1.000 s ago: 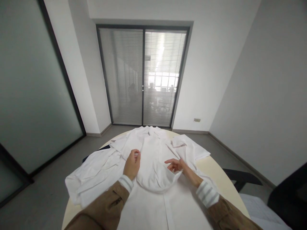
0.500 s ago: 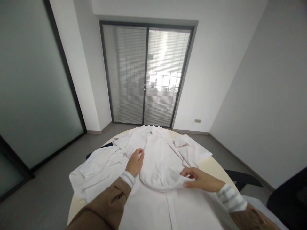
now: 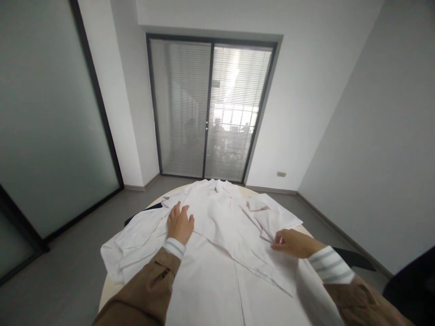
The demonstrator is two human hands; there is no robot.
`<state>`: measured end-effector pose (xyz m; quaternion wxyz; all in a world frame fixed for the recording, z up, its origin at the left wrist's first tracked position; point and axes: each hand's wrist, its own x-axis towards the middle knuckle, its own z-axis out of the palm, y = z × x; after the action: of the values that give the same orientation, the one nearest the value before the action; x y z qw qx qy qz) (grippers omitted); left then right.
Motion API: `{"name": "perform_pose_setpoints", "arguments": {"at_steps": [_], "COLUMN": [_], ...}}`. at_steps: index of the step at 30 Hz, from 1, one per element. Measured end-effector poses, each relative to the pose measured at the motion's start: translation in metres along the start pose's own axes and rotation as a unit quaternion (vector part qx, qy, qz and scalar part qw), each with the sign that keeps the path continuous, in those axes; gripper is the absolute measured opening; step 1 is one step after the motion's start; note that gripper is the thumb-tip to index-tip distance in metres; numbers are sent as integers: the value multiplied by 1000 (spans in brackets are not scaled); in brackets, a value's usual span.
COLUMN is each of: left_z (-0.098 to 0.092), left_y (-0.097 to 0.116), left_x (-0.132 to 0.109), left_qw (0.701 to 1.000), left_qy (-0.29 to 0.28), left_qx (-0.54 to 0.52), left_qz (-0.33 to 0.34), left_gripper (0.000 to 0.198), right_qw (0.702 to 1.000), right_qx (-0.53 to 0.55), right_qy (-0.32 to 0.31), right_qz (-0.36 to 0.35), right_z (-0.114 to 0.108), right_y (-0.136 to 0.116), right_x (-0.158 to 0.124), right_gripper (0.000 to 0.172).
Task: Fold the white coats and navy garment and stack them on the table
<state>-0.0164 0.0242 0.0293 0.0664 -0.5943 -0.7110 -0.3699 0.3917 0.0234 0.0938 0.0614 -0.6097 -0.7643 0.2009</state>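
On the round table [image 3: 104,294] right in front, a white shirt [image 3: 217,226] is laid out over most of the top, collar end toward the glass doors [image 3: 210,108]. Left hand [image 3: 179,224] lies palm down on the cloth, fingers loosely spread. Right hand [image 3: 292,242] has its fingertips pinched on the edge of a flap folded slantwise across the shirt's middle. Brown sleeves [image 3: 146,290], striped cuffs.
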Motion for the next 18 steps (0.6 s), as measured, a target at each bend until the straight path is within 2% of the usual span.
{"name": "perform_pose_setpoints", "arguments": {"at_steps": [3,6,9,11,15,18], "left_z": [-4,-1,2,3,3,5], "left_y": [-19,-33,-36,-36,-37,-39], "left_x": [11,18,22,23,22,21], "left_qw": [999,990,978,978,979,981], "left_qy": [-14,0,14,10,-7,-34], "left_qx": [-35,-126,-196,-201,-192,-176], "left_qz": [-30,-67,-72,-62,-66,-79], "left_gripper": [31,31,26,22,20,24], "right_qw": [997,994,992,989,988,990], "right_qx": [-28,-34,-50,-36,6,12], "right_qy": [65,64,72,101,136,137], "right_qz": [-23,-79,-93,-102,-68,-42], "right_z": [12,28,41,49,63,71], "right_y": [-33,-73,-110,-128,-146,-146], "right_x": [24,49,75,92,124,139], "right_gripper": [22,25,32,36,40,34]}}
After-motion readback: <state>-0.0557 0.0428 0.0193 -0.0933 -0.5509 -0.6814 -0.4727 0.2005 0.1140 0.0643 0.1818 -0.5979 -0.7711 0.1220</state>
